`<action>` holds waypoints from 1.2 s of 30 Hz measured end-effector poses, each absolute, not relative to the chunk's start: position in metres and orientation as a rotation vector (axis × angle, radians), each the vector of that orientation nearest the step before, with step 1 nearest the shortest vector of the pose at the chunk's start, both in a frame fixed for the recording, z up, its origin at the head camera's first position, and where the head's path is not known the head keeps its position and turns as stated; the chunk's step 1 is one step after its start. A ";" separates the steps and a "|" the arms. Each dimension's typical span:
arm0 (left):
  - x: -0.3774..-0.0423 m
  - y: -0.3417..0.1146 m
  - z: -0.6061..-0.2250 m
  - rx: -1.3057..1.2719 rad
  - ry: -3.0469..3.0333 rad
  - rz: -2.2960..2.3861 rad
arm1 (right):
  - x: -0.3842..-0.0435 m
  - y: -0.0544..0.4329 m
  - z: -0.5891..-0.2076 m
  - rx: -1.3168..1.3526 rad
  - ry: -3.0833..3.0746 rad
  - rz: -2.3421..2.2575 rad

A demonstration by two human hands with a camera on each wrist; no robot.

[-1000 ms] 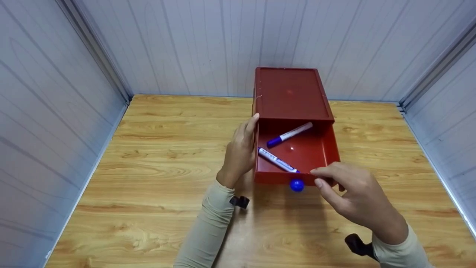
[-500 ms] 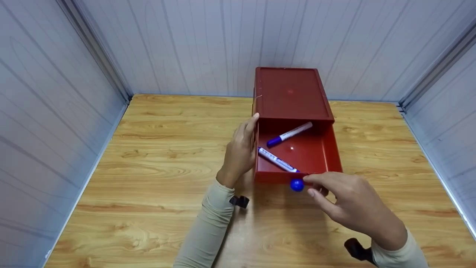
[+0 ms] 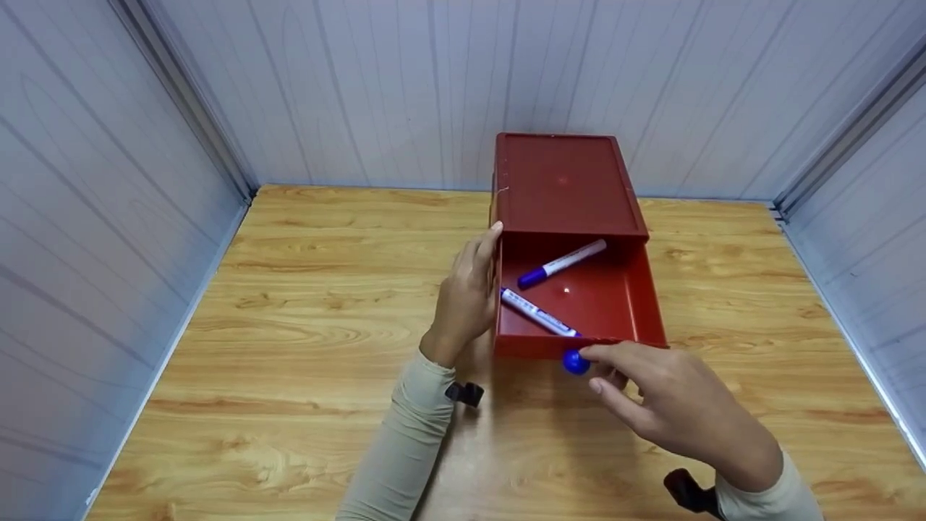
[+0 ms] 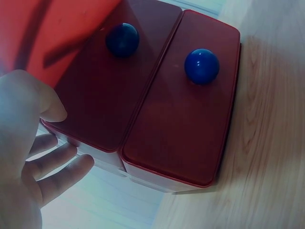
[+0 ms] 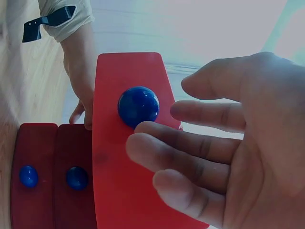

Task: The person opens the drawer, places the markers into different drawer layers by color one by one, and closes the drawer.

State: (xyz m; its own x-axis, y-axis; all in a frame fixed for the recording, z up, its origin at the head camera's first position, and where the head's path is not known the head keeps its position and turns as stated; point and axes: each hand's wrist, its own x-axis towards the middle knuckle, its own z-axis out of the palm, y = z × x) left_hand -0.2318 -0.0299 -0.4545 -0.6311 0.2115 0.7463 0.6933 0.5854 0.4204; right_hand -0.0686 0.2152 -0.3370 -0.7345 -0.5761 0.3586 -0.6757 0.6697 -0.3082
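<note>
A dark red drawer cabinet (image 3: 568,184) stands on the table with its top drawer (image 3: 608,307) pulled out. Inside that drawer lie two white markers with blue-purple caps, one marker (image 3: 575,258) towards the back and another marker (image 3: 539,312) along the front left. My left hand (image 3: 466,297) rests against the cabinet's left side, thumb near its front edge. Beside the open drawer's blue knob (image 5: 138,107) is my right hand (image 3: 676,398), its fingers loosely extended and not wrapped round the knob. Whether a fingertip touches the knob, I cannot tell.
Below the pulled-out drawer are two closed drawers, the middle one (image 4: 100,95) and the bottom one (image 4: 176,124), each with a blue knob. The wood-grain table (image 3: 325,289) is bounded by pale panel walls (image 3: 376,87) at the back and both sides.
My right hand has slid left along the drawer's front, from near its right corner to the blue knob. The left hand, drawer and markers stay as they were.
</note>
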 end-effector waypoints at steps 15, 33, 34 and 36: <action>-0.232 -0.031 -0.455 -0.718 -2.151 -0.956 | -0.070 0.210 -0.351 1.040 -2.709 0.629; -0.233 -0.030 -0.455 -0.711 -2.155 -0.957 | -0.074 0.210 -0.351 0.952 -2.770 0.669; -0.233 -0.030 -0.455 -0.711 -2.156 -0.955 | -0.074 0.210 -0.351 0.941 -2.769 0.663; -0.233 -0.030 -0.455 -0.714 -2.158 -0.956 | -0.076 0.211 -0.353 0.938 -2.735 0.639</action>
State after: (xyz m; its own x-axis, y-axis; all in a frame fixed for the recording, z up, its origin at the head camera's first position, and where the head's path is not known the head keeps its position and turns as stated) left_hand -0.2331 -0.0295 -0.4549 -0.6307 0.2088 0.7474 0.6939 0.5829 0.4227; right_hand -0.0760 0.2105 -0.3527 -0.7847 -0.5415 0.3015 -0.6191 0.7085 -0.3388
